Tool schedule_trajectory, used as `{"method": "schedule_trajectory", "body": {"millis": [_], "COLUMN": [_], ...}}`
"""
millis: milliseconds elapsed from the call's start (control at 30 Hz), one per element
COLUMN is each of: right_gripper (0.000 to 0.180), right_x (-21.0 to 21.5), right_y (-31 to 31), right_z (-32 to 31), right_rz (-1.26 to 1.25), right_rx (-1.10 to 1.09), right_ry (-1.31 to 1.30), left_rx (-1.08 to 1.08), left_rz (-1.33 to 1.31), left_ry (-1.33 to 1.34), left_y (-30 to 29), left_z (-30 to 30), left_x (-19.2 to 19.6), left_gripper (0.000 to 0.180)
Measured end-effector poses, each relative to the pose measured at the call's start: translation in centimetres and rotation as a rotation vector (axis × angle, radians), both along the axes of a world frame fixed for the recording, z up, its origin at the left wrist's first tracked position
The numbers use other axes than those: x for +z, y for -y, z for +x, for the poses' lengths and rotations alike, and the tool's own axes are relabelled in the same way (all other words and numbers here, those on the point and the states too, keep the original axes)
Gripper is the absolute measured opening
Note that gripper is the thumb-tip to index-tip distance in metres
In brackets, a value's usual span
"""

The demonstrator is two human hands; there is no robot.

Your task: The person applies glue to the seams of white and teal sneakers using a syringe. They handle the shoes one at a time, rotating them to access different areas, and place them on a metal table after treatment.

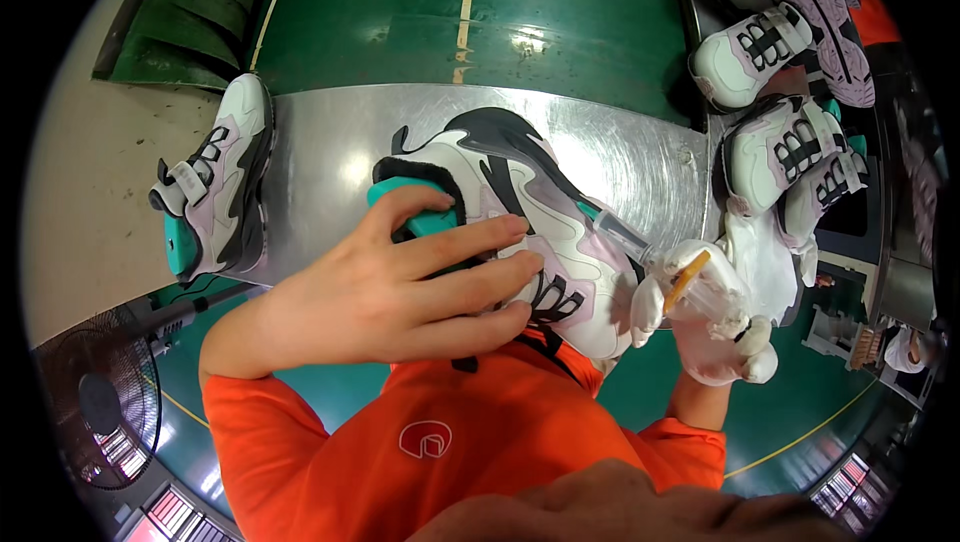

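A white, pale pink and black sneaker (560, 232) with a teal lining lies tilted on its side against the metal table edge, close to my body. My bare left hand (410, 277) grips it, the thumb at the collar and the fingers across the tongue and straps. My right hand (705, 307), in a white glove, closes around a clear syringe-like tube (622, 235). The tube's tip meets the sneaker along the dark sole edge. An orange strip (687, 282) shows at the gloved fingers; whether it belongs to the tube I cannot tell.
A matching sneaker (218, 182) stands at the left end of the metal table (330, 132). Several more sneakers (785, 152) crowd the right side, above a white cloth (760, 262). Beyond the table runs a green conveyor belt (380, 12). A fan (100, 402) stands at lower left.
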State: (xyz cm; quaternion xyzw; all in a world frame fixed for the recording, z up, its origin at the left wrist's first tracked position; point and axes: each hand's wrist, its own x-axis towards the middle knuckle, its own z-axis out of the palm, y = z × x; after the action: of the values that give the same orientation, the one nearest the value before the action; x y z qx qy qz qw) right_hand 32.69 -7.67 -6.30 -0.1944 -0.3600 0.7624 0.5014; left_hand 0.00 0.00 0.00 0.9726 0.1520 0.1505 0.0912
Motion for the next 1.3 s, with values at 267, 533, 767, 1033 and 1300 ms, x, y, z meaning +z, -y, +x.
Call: {"method": "schedule_trajectory", "body": {"millis": [267, 533, 767, 1033, 1300], "right_gripper": [0.111, 0.111, 0.104, 0.088, 0.084], "right_x": [1.2, 2.1, 3.2, -3.6, -8.5], "right_y": [1.0, 1.3, 2.2, 8.2, 4.8], "right_z": [1.5, 1.8, 1.3, 1.3, 1.2], "right_rz": [-0.178, -0.181, -0.038, 0.14, 0.112], "right_rx": [-0.103, -0.11, -0.145, -1.029, -1.304], "right_ry": [0.135, 0.141, 0.145, 1.084, 1.51], "left_rx": [0.004, -0.001, -0.01, 0.132, 0.401], "left_rz": [0.014, 0.051, 0.106, 0.09, 0.159], "left_ry": [-0.004, 0.0, 0.033, -0.006, 0.163], "left_y": [-0.1, -0.2, 0.3, -8.5, -31.7], "left_z": [0.0, 0.1, -0.1, -0.2, 6.4], "left_x": [0.1, 0.2, -0.4, 1.3, 2.4], "left_gripper": [0.028, 0.022, 0.028, 0.05, 0.045]}}
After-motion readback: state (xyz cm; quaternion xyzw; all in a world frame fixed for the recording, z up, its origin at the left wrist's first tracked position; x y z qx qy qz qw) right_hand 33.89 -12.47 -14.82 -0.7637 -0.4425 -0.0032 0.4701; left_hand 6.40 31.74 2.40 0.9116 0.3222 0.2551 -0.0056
